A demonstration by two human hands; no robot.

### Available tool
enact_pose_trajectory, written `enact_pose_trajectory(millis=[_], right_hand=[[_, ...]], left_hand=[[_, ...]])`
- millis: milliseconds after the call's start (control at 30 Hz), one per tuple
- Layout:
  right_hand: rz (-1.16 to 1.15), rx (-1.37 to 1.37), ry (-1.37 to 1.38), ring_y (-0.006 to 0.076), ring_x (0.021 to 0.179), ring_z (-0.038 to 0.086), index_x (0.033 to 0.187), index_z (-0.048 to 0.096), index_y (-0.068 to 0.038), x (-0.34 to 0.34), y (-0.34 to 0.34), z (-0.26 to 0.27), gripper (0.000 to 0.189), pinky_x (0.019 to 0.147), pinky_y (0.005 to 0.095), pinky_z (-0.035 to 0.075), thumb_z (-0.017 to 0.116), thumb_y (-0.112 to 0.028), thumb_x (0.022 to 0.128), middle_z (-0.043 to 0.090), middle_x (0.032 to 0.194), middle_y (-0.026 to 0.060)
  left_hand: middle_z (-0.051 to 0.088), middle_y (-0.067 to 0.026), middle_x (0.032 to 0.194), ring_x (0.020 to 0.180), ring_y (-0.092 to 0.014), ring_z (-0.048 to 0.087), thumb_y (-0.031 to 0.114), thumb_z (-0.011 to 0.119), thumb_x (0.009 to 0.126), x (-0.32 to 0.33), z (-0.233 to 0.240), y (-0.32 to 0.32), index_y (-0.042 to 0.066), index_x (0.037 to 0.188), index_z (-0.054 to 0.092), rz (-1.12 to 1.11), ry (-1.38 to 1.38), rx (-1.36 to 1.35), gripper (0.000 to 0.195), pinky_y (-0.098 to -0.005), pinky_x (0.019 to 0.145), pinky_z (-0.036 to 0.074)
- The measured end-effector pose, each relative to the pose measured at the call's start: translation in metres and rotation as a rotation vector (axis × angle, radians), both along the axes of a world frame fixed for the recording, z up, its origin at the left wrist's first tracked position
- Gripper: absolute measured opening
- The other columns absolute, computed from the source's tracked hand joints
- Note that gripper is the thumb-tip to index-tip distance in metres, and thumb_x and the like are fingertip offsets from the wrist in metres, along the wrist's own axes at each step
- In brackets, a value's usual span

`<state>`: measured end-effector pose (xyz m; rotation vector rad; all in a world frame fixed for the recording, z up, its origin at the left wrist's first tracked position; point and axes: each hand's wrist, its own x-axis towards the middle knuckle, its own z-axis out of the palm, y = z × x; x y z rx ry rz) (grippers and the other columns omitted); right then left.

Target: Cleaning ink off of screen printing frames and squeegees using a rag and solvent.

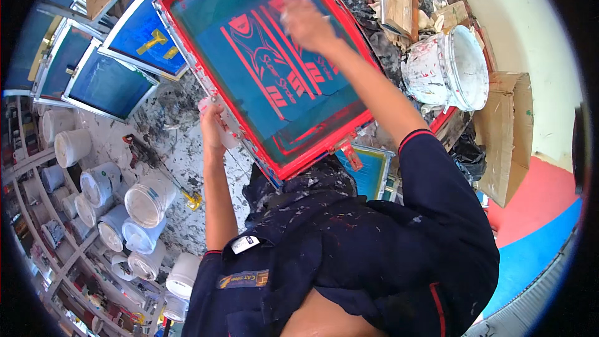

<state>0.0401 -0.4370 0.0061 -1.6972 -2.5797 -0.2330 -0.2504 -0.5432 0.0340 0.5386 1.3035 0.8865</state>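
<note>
A screen-printing frame [327,124] with red-inked edges lies tilted before me, its teal mesh [210,14] bearing a red striped design [257,51] with lettering. My right hand [306,23] is over the upper part of the design, fingers curled and blurred by motion. A bit of something white shows at its edge; what it holds is hidden. Beside the frame's left edge, my left hand [214,124] is closed round a pale translucent plastic bottle [228,135]. A red-smeared clamp [351,155] sticks out from the frame's near edge.
Several other printing screens [110,79] lean at the upper left. Lidded white buckets [147,199] crowd the paint-spotted floor [187,224] beside a metal rack [58,262]. On the right are a paint-splashed bucket [428,70], wooden blocks [398,2] and a cardboard box [505,135].
</note>
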Motion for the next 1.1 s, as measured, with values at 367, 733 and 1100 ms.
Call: enact_pose_trajectory(millis=[367, 733, 1100], right_hand=[[-0.221, -0.172, 0.219, 0.0349, 0.13, 0.029, 0.136, 0.028, -0.002, 0.035, -0.164, 0.04, 0.057, 0.107, 0.044, 0.024, 0.05, -0.02, 0.087, 0.028, 0.14, 0.0203], [-0.206, -0.076, 0.345, 0.0336, 0.134, 0.02, 0.138, 0.025, -0.004, 0.025, -0.087, 0.002, 0.06, 0.109, 0.0401, 0.021, 0.047, -0.029, 0.089, 0.021, 0.144, 0.0186], [-0.117, 0.097, 0.519, 0.0285, 0.121, 0.042, 0.12, 0.053, -0.014, 0.002, 0.101, -0.03, 0.037, 0.1, 0.0389, 0.036, 0.047, -0.029, 0.086, 0.046, 0.131, 0.0093]], left_hand=[[0.033, 0.0029, 0.04, 0.038, -0.01, 0.034, 0.027, 0.053, 0.072, -0.007, -0.013, 0.003, 0.015, 0.049, 0.041, -0.009, 0.032, 0.011, 0.028, -0.0257, 0.042, 0.028], [0.051, 0.0034, 0.062, 0.049, -0.008, 0.046, 0.017, 0.049, 0.077, -0.009, -0.028, 0.004, 0.012, 0.076, 0.05, -0.036, -0.03, -0.038, 0.006, -0.0229, 0.043, 0.033], [0.051, 0.0046, 0.063, 0.048, -0.004, 0.042, 0.014, 0.047, 0.077, -0.002, -0.029, -0.005, 0.01, 0.078, 0.055, 0.027, -0.002, 0.072, 0.009, -0.021, 0.043, 0.031]])
